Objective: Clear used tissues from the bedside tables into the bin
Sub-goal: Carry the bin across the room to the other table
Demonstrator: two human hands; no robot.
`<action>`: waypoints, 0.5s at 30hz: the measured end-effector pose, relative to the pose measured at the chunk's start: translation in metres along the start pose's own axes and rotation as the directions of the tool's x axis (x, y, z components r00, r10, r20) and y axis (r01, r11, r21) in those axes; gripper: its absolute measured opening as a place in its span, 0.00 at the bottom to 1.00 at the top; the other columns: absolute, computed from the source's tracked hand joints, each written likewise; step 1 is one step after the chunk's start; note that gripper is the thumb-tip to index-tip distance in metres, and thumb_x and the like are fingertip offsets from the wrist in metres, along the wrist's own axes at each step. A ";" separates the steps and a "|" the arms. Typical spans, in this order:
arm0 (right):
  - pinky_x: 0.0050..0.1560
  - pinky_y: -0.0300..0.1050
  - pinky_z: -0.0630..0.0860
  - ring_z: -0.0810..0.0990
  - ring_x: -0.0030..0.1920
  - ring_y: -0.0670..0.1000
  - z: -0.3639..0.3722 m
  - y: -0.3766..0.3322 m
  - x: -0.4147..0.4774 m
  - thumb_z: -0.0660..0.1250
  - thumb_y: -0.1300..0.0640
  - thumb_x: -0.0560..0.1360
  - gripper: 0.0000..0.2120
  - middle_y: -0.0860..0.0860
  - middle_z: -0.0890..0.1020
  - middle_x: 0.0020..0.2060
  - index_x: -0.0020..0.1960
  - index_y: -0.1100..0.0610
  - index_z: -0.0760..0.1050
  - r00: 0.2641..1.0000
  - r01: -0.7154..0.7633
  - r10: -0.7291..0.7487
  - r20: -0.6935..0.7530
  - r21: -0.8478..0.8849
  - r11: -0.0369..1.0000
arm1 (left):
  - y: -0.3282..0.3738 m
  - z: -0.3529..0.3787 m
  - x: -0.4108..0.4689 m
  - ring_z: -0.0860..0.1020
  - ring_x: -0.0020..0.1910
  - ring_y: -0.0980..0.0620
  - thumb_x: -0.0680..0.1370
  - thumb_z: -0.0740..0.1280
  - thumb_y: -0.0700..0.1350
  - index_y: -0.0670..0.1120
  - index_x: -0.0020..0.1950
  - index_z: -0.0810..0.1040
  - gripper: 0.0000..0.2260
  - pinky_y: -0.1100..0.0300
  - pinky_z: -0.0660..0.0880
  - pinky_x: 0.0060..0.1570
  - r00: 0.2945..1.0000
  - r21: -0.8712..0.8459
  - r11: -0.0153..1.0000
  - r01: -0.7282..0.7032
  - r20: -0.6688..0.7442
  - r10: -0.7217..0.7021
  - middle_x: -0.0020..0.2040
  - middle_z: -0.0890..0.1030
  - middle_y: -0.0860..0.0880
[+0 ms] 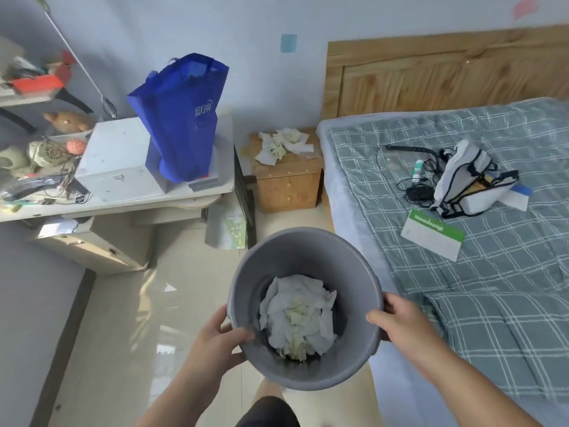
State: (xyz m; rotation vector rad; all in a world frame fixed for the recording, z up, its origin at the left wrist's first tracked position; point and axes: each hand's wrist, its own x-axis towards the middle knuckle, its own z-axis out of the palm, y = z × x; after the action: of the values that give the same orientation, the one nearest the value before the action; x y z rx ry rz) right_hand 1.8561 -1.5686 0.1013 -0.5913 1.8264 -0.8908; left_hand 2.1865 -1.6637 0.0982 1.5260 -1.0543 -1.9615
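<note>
Bin (pixel 308 251): we gripped its rim with left hand (pixel 215 340) and right hand (pixel 400 322), carrying it toward far-table tissues (pixel 284 144).

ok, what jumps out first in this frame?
A grey bin, gripped at its rim by the left hand and right hand, is bottom centre with crumpled tissues inside. More used tissues litter the wooden bedside table beyond it. A tall blue bag stands at upper left.

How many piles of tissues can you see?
2. One pile lies inside the grey bin, which the left hand and right hand hold; the other pile sits on the wooden bedside table. More may be hidden elsewhere.
</note>
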 end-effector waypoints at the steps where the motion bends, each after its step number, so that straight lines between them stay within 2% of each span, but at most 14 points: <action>1: 0.46 0.56 0.87 0.87 0.49 0.63 0.006 -0.008 0.017 0.69 0.55 0.63 0.14 0.55 0.89 0.44 0.47 0.47 0.85 1.000 -0.014 0.014 -0.006 -0.005 1.000 | 0.011 -0.005 0.021 0.88 0.53 0.41 0.64 0.75 0.40 0.57 0.60 0.86 0.25 0.51 0.87 0.45 1.000 0.006 1.000 0.007 0.011 -0.007 0.56 0.89 0.41; 5: 0.49 0.59 0.87 0.87 0.49 0.63 0.023 -0.049 0.080 0.69 0.55 0.63 0.15 0.56 0.89 0.44 0.48 0.47 0.86 0.996 -0.074 0.074 -0.038 0.006 0.997 | 0.063 -0.018 0.100 0.88 0.54 0.40 0.65 0.74 0.40 0.57 0.60 0.86 0.25 0.51 0.86 0.46 0.996 0.022 0.999 0.047 0.070 -0.049 0.56 0.89 0.40; 10: 0.47 0.55 0.88 0.89 0.47 0.58 0.022 -0.106 0.146 0.69 0.54 0.63 0.15 0.53 0.90 0.44 0.47 0.44 0.86 0.994 -0.086 0.087 -0.063 0.023 0.996 | 0.131 -0.018 0.176 0.88 0.53 0.41 0.65 0.73 0.40 0.57 0.59 0.86 0.24 0.51 0.86 0.46 0.993 0.059 0.996 0.065 0.092 -0.071 0.55 0.89 0.41; 13: 0.52 0.59 0.87 0.89 0.47 0.58 0.018 -0.137 0.192 0.69 0.55 0.64 0.15 0.53 0.90 0.44 0.48 0.44 0.86 0.995 -0.089 0.090 -0.042 0.014 0.996 | 0.159 -0.011 0.218 0.88 0.54 0.41 0.65 0.73 0.40 0.56 0.60 0.86 0.25 0.52 0.86 0.46 0.994 0.041 0.996 0.075 0.080 -0.078 0.56 0.89 0.41; 15: 0.55 0.65 0.84 0.88 0.49 0.62 0.016 -0.153 0.231 0.69 0.55 0.64 0.14 0.56 0.89 0.45 0.49 0.49 0.86 0.995 -0.092 0.092 -0.031 -0.008 0.996 | 0.170 -0.005 0.249 0.88 0.55 0.41 0.65 0.73 0.39 0.55 0.62 0.85 0.26 0.51 0.86 0.47 0.995 0.042 0.996 0.083 0.059 -0.085 0.56 0.89 0.41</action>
State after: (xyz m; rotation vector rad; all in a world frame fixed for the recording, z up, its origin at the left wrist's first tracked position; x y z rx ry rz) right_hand 1.7795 -1.8348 0.0893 -0.4981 1.8707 -0.8338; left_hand 2.0991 -1.9514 0.0777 1.5644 -1.0754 -2.0670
